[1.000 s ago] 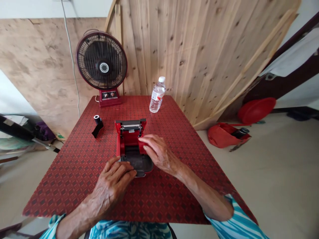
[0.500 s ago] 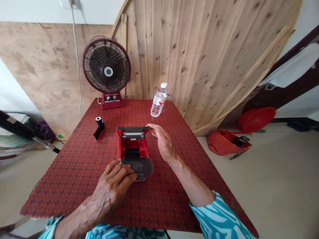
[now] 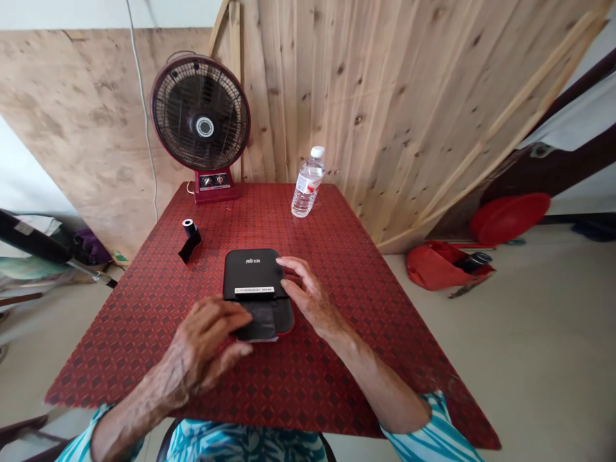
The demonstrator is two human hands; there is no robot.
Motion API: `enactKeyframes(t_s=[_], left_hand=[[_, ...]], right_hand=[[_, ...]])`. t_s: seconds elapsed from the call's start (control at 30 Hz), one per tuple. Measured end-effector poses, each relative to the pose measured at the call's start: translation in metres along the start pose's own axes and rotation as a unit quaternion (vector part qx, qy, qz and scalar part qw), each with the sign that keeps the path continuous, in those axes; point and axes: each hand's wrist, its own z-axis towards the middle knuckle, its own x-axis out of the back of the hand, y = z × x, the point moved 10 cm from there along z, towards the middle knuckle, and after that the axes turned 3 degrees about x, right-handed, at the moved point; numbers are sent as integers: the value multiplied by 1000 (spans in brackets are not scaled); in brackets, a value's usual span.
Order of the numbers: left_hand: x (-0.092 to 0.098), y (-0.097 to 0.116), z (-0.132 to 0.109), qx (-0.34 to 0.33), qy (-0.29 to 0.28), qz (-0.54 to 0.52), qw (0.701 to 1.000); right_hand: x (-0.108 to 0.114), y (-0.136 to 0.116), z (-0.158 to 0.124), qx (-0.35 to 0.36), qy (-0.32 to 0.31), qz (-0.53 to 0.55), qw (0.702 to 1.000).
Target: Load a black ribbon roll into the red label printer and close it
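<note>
While the lid (image 3: 252,273) of the small printer (image 3: 257,292) lies shut and flat, both hands are on it. The left hand (image 3: 206,343) is draped over the near end of the printer, palm down, with its fingers loose and spread across the dark front panel. It's not clenched round anything as far as I can see. The right hand (image 3: 305,295) sits just off the printer's right side, fingers (image 3: 289,273) lightly curled with the tips touching the lid's right edge. It's resting against the lid rather than grasping it. So the printer is basically sandwiched between the two hands, under the left fingertips and just inboard of the right ones, sitting on the red patterned table (image 3: 356,282).

Further out from the left hand, up and to its left, there's a little black roll (image 3: 189,237) lying on the table, well apart from the printer. Way beyond both hands at the far edge there's a red fan (image 3: 201,125). Out past the right fingertips, a clear water bottle (image 3: 307,183) stands upright.
</note>
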Motion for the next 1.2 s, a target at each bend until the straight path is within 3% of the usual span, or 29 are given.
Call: enactKeyframes(t_s=[0.1,0.17,0.33,0.43,0.53,0.67,0.77,0.87,1.03,1.2], left_hand=[[8,-26,-2,41,24,49,998],[3,-37,-4,45,14,75,996],[-11,-42,-11,25,2,84,996],[-12,-46,-13,43,-2,55,998],[-12,-61,-17,123,-9,-49,991],[-12,-89,-30,271,34,-224,935],[-27,-100,-37,346,20,-343,873],[-41,-102,-36,382,-3,-412,827],[-50,-110,-36,421,-5,-444,791],[-63,-108,-34,419,-17,-522,743]], right_hand=[[0,3,-2,-16,6,18,1000],[-1,4,-4,-19,7,17,1000],[-2,2,-10,-5,11,-23,1000],[-2,2,-12,1,17,-35,999],[-4,7,-14,7,26,-23,999],[-8,36,-27,-43,78,42,995],[-11,56,-40,-83,117,81,986],[-14,58,-45,-86,110,81,987],[-11,49,-44,-80,106,76,988],[-12,52,-46,-89,109,87,986]])
